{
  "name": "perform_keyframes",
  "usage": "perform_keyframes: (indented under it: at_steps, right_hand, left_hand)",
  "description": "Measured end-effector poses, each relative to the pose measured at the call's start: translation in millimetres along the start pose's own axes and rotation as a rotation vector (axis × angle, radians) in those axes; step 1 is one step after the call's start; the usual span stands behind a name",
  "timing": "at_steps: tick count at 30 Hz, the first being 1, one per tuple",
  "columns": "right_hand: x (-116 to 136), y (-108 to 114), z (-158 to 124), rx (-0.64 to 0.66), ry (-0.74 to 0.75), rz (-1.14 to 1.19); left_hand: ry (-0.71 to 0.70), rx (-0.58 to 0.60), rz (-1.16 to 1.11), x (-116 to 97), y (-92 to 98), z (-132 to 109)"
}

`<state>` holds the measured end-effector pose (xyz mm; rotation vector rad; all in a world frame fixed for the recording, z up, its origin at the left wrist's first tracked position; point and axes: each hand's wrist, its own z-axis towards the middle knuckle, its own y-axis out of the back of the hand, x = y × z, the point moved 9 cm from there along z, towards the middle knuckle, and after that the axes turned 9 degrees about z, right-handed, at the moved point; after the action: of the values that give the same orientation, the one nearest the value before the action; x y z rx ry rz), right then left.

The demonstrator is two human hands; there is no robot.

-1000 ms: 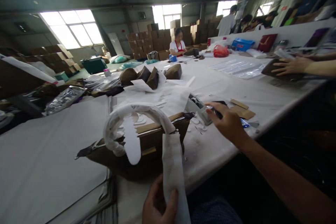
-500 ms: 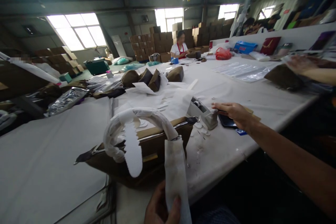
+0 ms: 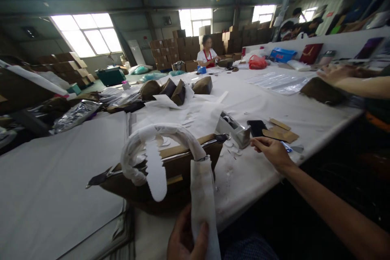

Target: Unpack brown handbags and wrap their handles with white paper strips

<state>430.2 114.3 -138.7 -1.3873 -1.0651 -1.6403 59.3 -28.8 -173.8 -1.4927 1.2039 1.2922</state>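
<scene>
A brown handbag [image 3: 170,170] lies on the white table [image 3: 61,187] in front of me, its handle wrapped in white paper [image 3: 161,132]. My left hand [image 3: 184,237] at the bottom edge pinches the loose white paper strip [image 3: 203,207] that hangs from the handle's right end. My right hand [image 3: 271,150] hovers over the table just right of a grey tape dispenser [image 3: 236,130], fingers lightly curled and apart, holding nothing I can see. A black phone [image 3: 256,127] lies just beyond that hand.
Cardboard pieces [image 3: 280,132] lie by the phone. More brown bags [image 3: 176,87] and paper sheets sit mid-table. A co-worker's hand [image 3: 332,74] rests on a brown bag [image 3: 323,89] at the right. Another person [image 3: 207,53] sits at the far end before stacked boxes.
My right hand has drawn back from the tape dispenser and phone toward the table's near edge. The left hand keeps its hold on the paper strip.
</scene>
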Motion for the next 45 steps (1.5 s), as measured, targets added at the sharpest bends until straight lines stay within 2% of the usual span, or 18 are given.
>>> perform_keyframes:
  at_steps: [2,4,7,9,11,15,18,20,24,26,28,30,32,34,38,40,42,45]
  right_hand:
    - [12,-8,-28,0.05,0.031,-0.001]
    - [28,-25,-66,0.167,0.04,0.004]
    - [57,-70,-132,0.5,0.085,0.034]
    - [71,-98,-171,0.696,0.129,0.042]
    - [77,-120,-194,0.78,0.172,0.012]
    - [67,-145,-197,0.713,0.188,-0.15]
    - [59,-154,-193,0.72,0.165,-0.259]
    - [60,-154,-190,0.722,0.193,-0.341]
    - [57,-140,-178,0.618,0.197,-0.486]
    - [41,-143,-176,0.677,0.063,-0.344]
    - [19,-156,-185,0.825,-0.159,-0.018]
    - [1,-168,-195,0.895,-0.332,0.255]
    - [-13,-170,-196,0.856,-0.383,0.342]
    - [-20,-162,-191,0.772,-0.362,0.332]
    - [-3,-122,-182,0.504,-0.244,0.282]
    - [18,-111,-190,0.451,-0.196,0.257]
    - [37,-118,-204,0.522,-0.186,0.273]
    - [57,-140,-219,0.675,-0.145,0.352]
  left_hand:
    - [0.023,-0.01,-0.016,2,-0.5,-2]
    - [0.051,-0.025,-0.033,4,-1.4,-4]
    - [0.072,-0.035,-0.057,5,-2.7,-6]
    - [0.053,0.005,-0.048,3,-5.6,-6]
    - [0.012,0.053,-0.024,-1,-7.7,-7]
    - [-0.065,0.034,0.033,-9,-0.1,-10]
    - [-0.083,0.076,0.09,-10,1.8,-10]
    - [-0.077,0.12,0.09,-10,1.7,-10]
    - [-0.006,0.134,-0.059,-8,2.8,-13]
    - [0.066,0.156,-0.178,-4,-2.2,-16]
    - [0.133,0.204,-0.281,-2,-11.1,-20]
    - [0.184,0.25,-0.338,-1,-19.3,-24]
    - [0.202,0.26,-0.365,-3,-22.7,-25]
    - [0.204,0.234,-0.381,-5,-21.3,-25]
    - [0.184,0.13,-0.36,-7,-12.1,-24]
    - [0.152,0.096,-0.315,-6,-10.1,-24]
    - [0.111,0.083,-0.255,-5,-11.2,-23]
    - [0.047,0.077,-0.149,-3,-15.3,-18]
